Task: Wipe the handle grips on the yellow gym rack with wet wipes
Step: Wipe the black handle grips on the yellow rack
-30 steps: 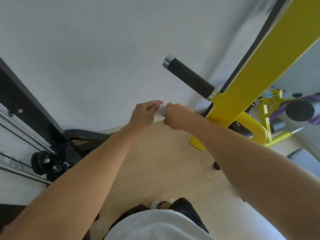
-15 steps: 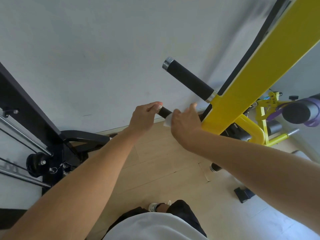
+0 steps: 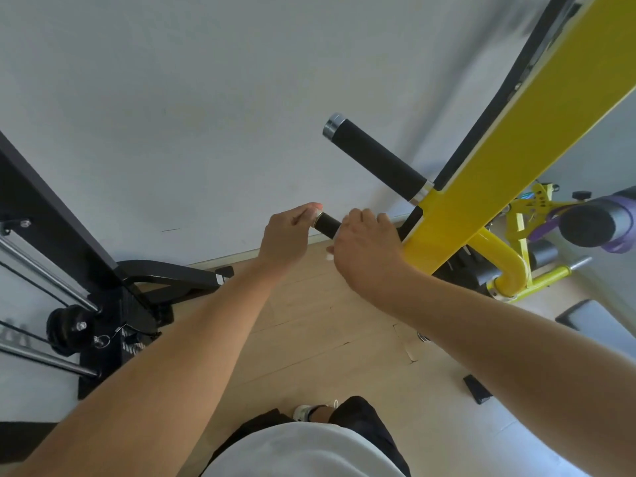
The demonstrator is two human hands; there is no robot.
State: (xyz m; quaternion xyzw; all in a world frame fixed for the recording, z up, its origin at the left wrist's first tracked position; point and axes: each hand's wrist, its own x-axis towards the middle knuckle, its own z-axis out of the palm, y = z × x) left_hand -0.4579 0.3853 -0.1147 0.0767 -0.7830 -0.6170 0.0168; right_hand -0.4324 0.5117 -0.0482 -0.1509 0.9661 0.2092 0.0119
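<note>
Two black grips on the yellow rack (image 3: 537, 146): upper grip (image 3: 378, 159) bare, sticking out up-left from the beam; lower grip (image 3: 327, 224) just below it, mostly covered. Right hand (image 3: 368, 247) clamped round the lower grip near the beam, a bit of white wipe (image 3: 329, 253) showing under the fingers. Left hand (image 3: 287, 235) pinches the lower grip's free end cap, fingers together. Hands near each other, a short bare stretch of grip between. One black machine (image 3: 103, 304) to the left, well apart. Open wood floor (image 3: 309, 321) below, plain wall (image 3: 172, 98) behind.
</note>
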